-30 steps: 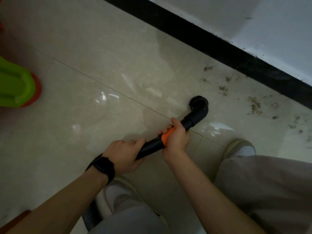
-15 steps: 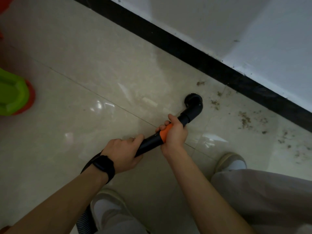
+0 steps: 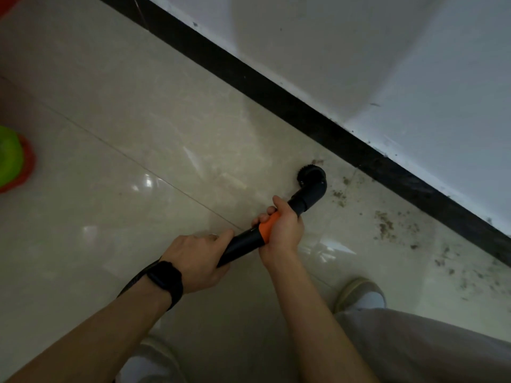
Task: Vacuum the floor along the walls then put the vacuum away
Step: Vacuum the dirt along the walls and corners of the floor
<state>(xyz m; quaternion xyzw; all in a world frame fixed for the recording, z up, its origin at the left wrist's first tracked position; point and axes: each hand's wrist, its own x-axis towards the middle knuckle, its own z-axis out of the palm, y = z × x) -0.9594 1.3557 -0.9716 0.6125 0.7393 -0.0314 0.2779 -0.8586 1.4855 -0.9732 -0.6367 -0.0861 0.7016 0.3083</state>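
Observation:
I hold a black vacuum wand with an orange collar in both hands. My right hand grips it at the collar, my left hand, with a black watch on the wrist, grips it lower down. The angled round brush nozzle rests on the glossy beige tile floor, close to the black baseboard under the white wall. Brown dirt crumbs lie scattered on the tiles to the right of the nozzle, along the baseboard.
A green and red plastic object sits at the left edge. My shoe and trouser leg stand at the lower right, another shoe at the bottom. The vacuum's body is out of view.
The nozzle has slid nearer to the baseboard, reaching the leftmost crumbs. The view has shifted so more wall shows and the green object sits further left.

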